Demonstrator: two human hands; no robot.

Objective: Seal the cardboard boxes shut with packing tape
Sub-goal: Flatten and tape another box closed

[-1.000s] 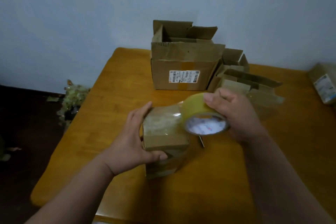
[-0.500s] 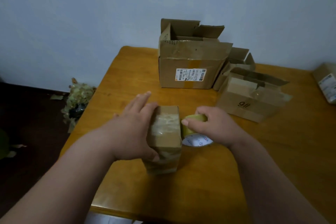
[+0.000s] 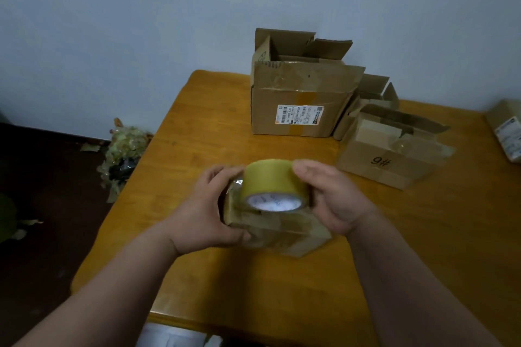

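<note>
Both hands work one small box (image 3: pixel 277 229) near the big open box (image 3: pixel 300 101) on the bench (image 3: pixel 197 127): left hand (image 3: pixel 208 214) grips it, right hand (image 3: pixel 335 200) grips the tape roll (image 3: pixel 275 187) above it, whose strip may wrinkle if the box slips.

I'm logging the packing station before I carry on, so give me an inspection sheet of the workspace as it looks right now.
Surface: wooden table, orange-brown.
Job's things: small box wrapped in clear tape at the near middle; tape roll held over it; large open box at the back; open box marked 9# to its right, another open box behind it.
Clutter: labelled box at the right edge.
Hands: left hand grips the small box; right hand holds the roll.
Cables: nothing seen.
Surroundings: plain wall; crumpled plastic heap on the dark floor.
</note>
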